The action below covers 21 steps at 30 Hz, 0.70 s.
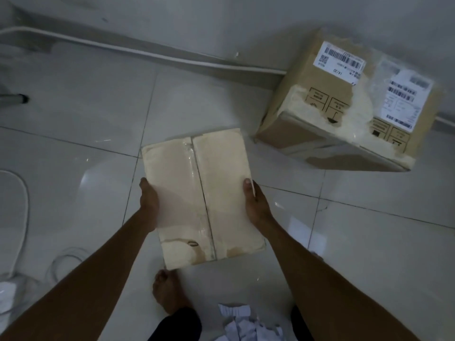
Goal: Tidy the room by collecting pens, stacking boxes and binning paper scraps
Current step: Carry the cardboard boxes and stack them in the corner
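Now your left hand (149, 198) and right hand (256, 200) clasp the pale box (202, 193); seat it squarely on the labelled carton (339, 107).

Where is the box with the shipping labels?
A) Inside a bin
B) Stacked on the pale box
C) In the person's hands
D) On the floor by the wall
D: the labelled box sits on the floor by the wall, apart from the pale box, which the left hand and right hand hold.
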Each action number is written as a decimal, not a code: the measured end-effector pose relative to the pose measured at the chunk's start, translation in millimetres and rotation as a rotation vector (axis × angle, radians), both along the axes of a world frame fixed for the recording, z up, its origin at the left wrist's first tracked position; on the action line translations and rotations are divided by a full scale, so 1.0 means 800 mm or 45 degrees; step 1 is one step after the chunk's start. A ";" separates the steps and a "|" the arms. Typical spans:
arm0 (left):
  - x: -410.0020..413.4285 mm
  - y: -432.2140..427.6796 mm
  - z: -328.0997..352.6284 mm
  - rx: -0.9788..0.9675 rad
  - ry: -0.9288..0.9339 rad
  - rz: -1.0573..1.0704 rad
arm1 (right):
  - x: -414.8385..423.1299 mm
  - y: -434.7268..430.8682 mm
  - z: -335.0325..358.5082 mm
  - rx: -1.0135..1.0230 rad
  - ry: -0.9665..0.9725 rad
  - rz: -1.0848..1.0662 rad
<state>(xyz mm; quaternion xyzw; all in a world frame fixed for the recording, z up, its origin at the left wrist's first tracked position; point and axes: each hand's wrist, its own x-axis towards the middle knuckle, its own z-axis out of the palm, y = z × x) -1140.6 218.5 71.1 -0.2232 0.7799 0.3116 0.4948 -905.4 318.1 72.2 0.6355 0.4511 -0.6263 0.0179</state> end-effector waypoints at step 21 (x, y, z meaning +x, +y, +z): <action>0.053 -0.025 0.160 0.070 -0.174 -0.041 | 0.061 -0.024 0.156 -0.178 -0.075 0.121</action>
